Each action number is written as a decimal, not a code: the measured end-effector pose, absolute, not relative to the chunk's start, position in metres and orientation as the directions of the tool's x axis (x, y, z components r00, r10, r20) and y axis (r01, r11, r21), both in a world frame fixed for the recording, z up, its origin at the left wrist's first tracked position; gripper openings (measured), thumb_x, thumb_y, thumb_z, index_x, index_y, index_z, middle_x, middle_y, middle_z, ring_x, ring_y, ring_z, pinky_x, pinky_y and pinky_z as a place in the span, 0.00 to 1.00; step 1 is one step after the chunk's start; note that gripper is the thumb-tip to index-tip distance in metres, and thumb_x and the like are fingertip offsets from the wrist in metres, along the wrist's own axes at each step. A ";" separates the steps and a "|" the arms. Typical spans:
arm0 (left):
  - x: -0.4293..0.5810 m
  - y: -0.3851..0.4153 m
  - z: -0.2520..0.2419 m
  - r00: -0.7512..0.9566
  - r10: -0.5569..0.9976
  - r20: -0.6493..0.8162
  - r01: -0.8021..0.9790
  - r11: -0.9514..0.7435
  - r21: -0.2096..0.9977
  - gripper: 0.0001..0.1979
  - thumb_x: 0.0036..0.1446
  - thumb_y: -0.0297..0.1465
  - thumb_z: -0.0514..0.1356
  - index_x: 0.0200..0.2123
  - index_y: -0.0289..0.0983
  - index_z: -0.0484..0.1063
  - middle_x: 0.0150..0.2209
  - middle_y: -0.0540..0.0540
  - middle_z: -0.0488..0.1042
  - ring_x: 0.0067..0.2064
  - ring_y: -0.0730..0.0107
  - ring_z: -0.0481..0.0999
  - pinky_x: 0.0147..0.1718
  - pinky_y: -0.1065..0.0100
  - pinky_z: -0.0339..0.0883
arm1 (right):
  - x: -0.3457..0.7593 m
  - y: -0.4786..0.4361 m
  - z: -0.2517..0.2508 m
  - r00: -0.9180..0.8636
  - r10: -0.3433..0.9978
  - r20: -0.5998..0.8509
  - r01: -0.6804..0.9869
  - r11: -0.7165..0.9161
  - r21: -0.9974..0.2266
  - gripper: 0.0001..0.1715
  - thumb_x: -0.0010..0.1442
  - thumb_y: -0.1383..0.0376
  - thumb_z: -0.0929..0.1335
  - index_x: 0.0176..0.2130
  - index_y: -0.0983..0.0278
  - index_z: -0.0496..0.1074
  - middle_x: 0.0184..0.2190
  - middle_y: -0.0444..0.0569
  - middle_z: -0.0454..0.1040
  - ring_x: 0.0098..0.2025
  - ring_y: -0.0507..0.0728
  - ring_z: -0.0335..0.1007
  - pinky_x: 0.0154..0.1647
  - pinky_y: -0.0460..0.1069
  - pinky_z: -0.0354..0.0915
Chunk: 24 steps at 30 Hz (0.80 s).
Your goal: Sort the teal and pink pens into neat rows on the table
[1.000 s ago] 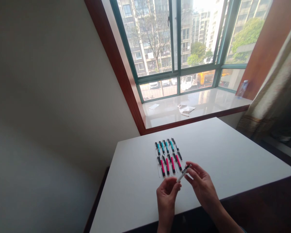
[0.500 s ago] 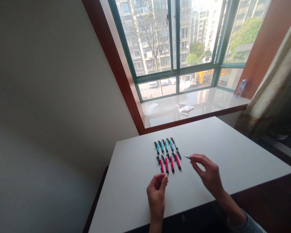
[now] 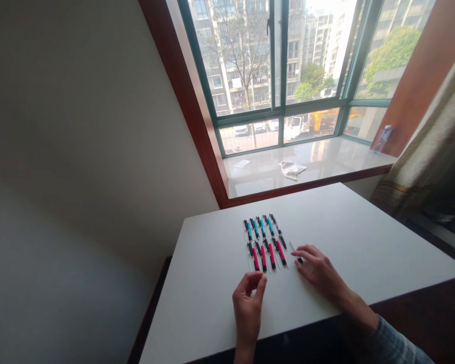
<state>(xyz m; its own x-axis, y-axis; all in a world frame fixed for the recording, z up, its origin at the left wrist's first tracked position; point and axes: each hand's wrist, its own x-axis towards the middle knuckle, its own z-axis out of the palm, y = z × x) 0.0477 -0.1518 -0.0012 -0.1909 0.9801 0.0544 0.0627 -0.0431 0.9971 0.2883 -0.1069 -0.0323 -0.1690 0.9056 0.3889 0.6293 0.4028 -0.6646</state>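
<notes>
On the white table (image 3: pixel 212 273) lie two short rows of pen parts: teal ones (image 3: pixel 261 227) at the back and pink ones (image 3: pixel 267 256) in front, with thin clear pieces beside them. My right hand (image 3: pixel 320 270) rests low on the table just right of the pink row, its fingertips closed on a thin pen part (image 3: pixel 296 253) that lies against the tabletop. My left hand (image 3: pixel 249 303) hovers in front of the rows, thumb and forefinger curled into a pinch; what they hold is hidden.
A window sill (image 3: pixel 326 162) beyond the table carries a crumpled white cloth (image 3: pixel 291 170) and a small plastic bottle (image 3: pixel 381 137). A curtain (image 3: pixel 428 151) hangs at the right. A plain wall stands close on the left.
My hands, first together on one pen, have drawn apart. The right hand carried a thin part away and lowered it to the table beside the pink row. The left hand stayed pinched.
</notes>
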 end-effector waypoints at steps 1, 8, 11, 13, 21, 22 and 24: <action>0.047 -0.152 -0.001 -0.195 0.979 0.055 0.061 -0.044 0.997 0.15 0.53 0.42 0.71 0.35 0.35 0.81 0.35 0.42 0.82 0.38 0.59 0.81 0.42 0.63 0.75 | 0.288 -0.105 -0.033 -0.161 0.910 0.383 0.631 0.393 -0.669 0.15 0.65 0.63 0.67 0.48 0.56 0.80 0.48 0.53 0.76 0.51 0.64 0.74 0.54 0.60 0.72; 0.048 -0.153 0.001 -0.204 0.978 0.047 0.041 -0.039 0.998 0.16 0.51 0.43 0.72 0.34 0.35 0.81 0.34 0.42 0.81 0.38 0.60 0.80 0.41 0.64 0.75 | 0.288 -0.105 -0.030 -0.094 0.917 0.387 0.608 0.361 -0.707 0.16 0.68 0.59 0.64 0.48 0.56 0.79 0.48 0.53 0.76 0.50 0.63 0.74 0.53 0.58 0.72; 0.047 -0.153 0.001 -0.198 0.980 0.039 0.034 -0.033 0.999 0.17 0.52 0.44 0.71 0.34 0.35 0.81 0.34 0.42 0.81 0.38 0.60 0.80 0.42 0.64 0.75 | 0.288 -0.109 -0.029 -0.030 0.923 0.383 0.658 0.307 -0.687 0.14 0.68 0.57 0.65 0.47 0.56 0.79 0.45 0.53 0.76 0.47 0.63 0.75 0.50 0.57 0.72; 0.047 -0.153 0.000 -0.195 0.980 0.035 0.031 -0.029 0.999 0.17 0.52 0.44 0.71 0.35 0.35 0.81 0.34 0.42 0.81 0.38 0.60 0.80 0.42 0.64 0.75 | 0.287 -0.111 -0.029 -0.040 0.933 0.359 0.695 0.283 -0.660 0.12 0.65 0.56 0.68 0.45 0.56 0.79 0.42 0.52 0.76 0.44 0.63 0.75 0.47 0.57 0.72; 0.045 -0.153 -0.006 -0.176 0.983 0.062 0.048 -0.054 0.997 0.14 0.55 0.41 0.70 0.36 0.36 0.80 0.35 0.43 0.81 0.39 0.61 0.80 0.43 0.65 0.74 | 0.286 -0.112 -0.033 -0.003 0.948 0.318 0.700 0.229 -0.677 0.12 0.67 0.59 0.65 0.43 0.58 0.77 0.40 0.51 0.77 0.39 0.60 0.76 0.43 0.54 0.71; 0.045 -0.153 -0.006 -0.175 0.982 0.066 0.051 -0.058 0.997 0.13 0.55 0.40 0.70 0.36 0.36 0.80 0.35 0.43 0.81 0.39 0.61 0.80 0.43 0.65 0.74 | 0.286 -0.112 -0.033 0.008 0.947 0.321 0.702 0.223 -0.677 0.12 0.67 0.60 0.65 0.45 0.58 0.76 0.39 0.50 0.77 0.37 0.60 0.76 0.42 0.54 0.71; 0.044 -0.153 -0.005 -0.176 0.982 0.069 0.055 -0.060 0.997 0.13 0.55 0.40 0.70 0.36 0.36 0.80 0.35 0.43 0.81 0.39 0.61 0.80 0.44 0.64 0.74 | 0.286 -0.111 -0.034 0.039 0.944 0.327 0.714 0.202 -0.670 0.11 0.67 0.60 0.65 0.45 0.59 0.75 0.38 0.50 0.78 0.35 0.60 0.76 0.40 0.53 0.71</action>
